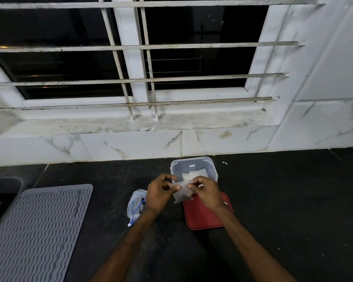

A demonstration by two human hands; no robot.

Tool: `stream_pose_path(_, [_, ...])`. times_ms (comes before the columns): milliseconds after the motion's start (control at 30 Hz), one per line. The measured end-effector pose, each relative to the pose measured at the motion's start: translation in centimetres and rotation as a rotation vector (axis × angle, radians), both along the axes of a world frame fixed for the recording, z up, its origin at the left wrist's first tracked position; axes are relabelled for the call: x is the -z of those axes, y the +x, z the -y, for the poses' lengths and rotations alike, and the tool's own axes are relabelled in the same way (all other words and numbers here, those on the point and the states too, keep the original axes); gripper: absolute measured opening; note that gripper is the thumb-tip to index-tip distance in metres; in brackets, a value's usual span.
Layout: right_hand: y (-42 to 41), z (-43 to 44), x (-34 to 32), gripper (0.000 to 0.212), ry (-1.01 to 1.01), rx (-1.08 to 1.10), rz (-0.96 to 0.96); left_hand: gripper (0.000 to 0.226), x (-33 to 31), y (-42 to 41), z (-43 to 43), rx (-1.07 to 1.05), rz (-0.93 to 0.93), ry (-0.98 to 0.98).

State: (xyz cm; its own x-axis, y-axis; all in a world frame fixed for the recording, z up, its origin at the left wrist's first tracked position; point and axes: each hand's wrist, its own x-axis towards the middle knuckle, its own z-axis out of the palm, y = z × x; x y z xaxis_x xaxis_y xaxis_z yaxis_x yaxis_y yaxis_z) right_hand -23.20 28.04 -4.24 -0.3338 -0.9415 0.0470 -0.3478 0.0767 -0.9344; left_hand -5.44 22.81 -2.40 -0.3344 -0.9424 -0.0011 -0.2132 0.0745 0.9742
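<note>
A grey ribbed drying mat [39,226] is lying at the left of the dark worktop [283,200]. To the right of the mat, a crumpled zip bag [135,202] with a blue closure is resting on the worktop. The left hand [158,195] is pinching the upper left edge of a small clear pouch [182,195] between thumb and forefinger. The right hand [207,192] is pinching the upper right edge likewise. The pouch is hanging between both grips, over the near rim of a clear plastic container [211,165] and the far edge of a red lid [204,218]. The pouch is presenting as light, thin and limp, probably slippery. Hold it at the top edge, near both corners, keeping the opening uppermost.
</note>
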Motion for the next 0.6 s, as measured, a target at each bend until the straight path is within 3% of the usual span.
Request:
stream_pose_path(133, [0.2,0.0,-0.7,0.017,-0.046,0.021,-0.04,0.01,0.5,0.2,0.3,-0.054,-0.034,0.057])
stream_pose_path(300, [0.3,-0.1,-1.3,0.007,-0.01,-0.075,0.004,0.017,0.8,0.3,0.6,-0.06,0.127,-0.023])
stream_pose_path(433, [1.1,0.2,-1.6,0.008,-0.066,-0.107,-0.093,0.01,0.9,0.3,0.6,0.015,0.31,-0.126])
stream_pose_path(600, [1.2,1.0,-1.4,0.008,-0.039,-0.075,-0.311,0.008,0.4,0.0,0.4,-0.019,0.256,-0.102])
